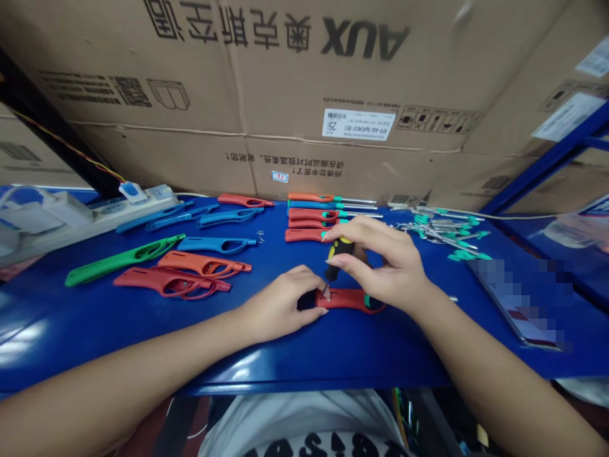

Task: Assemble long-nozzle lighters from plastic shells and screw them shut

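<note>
My left hand (285, 304) presses down on the left end of a red lighter body (349, 299) lying on the blue table (333, 349), fingers curled round it. My right hand (385, 263) pinches a small screwdriver with a black and yellow handle (339, 254), held upright with its tip down on the red body near my left thumb. The right part of the red body, with a teal trigger, lies under my right hand.
Empty shells lie at left: green (124, 259), orange (204, 263), red (171, 282), blue (216, 244). Assembled lighters (316, 216) are stacked behind my hands. Metal tubes with teal parts (447, 231) lie at back right. A phone (521, 298) rests right; cardboard boxes (295, 95) stand behind.
</note>
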Demonstrator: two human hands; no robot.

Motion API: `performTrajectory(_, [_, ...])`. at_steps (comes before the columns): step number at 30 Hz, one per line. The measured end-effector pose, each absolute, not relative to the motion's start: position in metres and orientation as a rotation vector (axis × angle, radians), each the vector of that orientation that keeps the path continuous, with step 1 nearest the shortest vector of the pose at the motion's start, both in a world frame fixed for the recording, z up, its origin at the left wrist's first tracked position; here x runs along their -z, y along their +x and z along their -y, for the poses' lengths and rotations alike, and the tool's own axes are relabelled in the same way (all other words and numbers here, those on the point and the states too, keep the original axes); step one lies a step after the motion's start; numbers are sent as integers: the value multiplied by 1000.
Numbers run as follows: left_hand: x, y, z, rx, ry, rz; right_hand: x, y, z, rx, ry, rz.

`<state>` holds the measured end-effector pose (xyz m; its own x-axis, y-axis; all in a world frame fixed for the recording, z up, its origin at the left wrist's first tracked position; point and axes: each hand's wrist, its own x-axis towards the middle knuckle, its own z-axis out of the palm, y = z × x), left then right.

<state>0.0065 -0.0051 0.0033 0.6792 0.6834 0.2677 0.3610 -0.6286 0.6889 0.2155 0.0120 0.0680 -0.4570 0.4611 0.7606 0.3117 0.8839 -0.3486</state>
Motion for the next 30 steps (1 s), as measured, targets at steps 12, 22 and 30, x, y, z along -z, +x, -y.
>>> performTrajectory(12, [-9, 11, 13, -762, 2296, -897, -64, 193, 20, 189, -649, 2135])
performTrajectory(22, [-10, 7, 6, -695, 2405, -934, -57, 193, 7, 41, -770, 1840])
performTrajectory(30, [-22, -19, -14, -474, 2641, -1127, -72, 276, -60, 400, -996, 1448])
